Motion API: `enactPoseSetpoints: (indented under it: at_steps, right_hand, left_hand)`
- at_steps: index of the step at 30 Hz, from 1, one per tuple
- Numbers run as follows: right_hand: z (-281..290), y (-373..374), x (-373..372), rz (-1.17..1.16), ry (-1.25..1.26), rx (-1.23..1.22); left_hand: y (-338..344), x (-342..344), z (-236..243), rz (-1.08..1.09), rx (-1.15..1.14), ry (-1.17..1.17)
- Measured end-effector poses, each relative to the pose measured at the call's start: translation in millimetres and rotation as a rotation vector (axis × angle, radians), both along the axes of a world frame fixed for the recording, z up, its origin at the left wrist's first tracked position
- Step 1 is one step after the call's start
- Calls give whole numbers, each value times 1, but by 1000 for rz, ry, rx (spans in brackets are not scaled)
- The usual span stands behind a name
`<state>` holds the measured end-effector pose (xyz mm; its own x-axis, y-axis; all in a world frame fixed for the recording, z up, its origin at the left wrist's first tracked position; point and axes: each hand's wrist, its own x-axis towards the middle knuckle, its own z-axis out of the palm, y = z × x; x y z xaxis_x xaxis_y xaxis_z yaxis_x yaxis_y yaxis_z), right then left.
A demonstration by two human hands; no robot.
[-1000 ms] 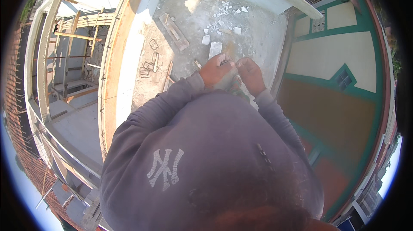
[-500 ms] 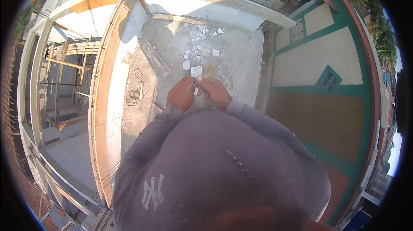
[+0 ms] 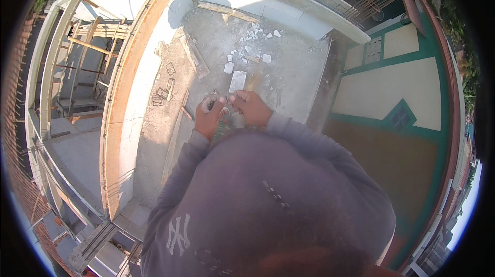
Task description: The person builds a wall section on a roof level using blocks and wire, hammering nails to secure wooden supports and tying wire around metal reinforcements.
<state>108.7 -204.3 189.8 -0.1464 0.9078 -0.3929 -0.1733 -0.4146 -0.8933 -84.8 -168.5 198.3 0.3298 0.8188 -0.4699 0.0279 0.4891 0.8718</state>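
My left hand [image 3: 209, 114] is closed, fingertips pinched around a small dark item that I cannot make out. My right hand [image 3: 249, 107] is beside it, thumb and finger pinched close to the left thumb; what they hold is too small to name. Both hands are raised in front of my body, high over a concrete floor [image 3: 287, 83]. Below them show part of my patterned leg or shoe [image 3: 225, 119] and, just beyond, a white slab piece [image 3: 237, 80].
Low white block walls [image 3: 268, 9] enclose the floor, with orange-brown formwork and rebar [image 3: 126, 96] on the left. Broken white pieces [image 3: 267, 58], planks [image 3: 194, 56] and wire squares [image 3: 160, 99] lie below. A green-and-cream painted wall [image 3: 392, 91] stands right; a timber frame [image 3: 90, 45] stands far left.
My hands have shifted left from a second ago and turned slightly apart, thumbs still close together. The view of the room has swung a little as my head moved.
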Motion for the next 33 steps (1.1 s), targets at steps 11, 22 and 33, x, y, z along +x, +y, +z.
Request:
enactPoseSetpoints:
  at_steps: [11,22,33]
  right_hand:
    - [6,3,-43,179,-115,-112]
    - [-66,26,-134,384,300,-565]
    - [-238,16,-283,590,-428,135]
  left_hand:
    - [-47,-30,-23,298,194,188]
    - [-63,-125,-89,448,-49,-298]
    - [-90,-214,-241,968,-668,-86]
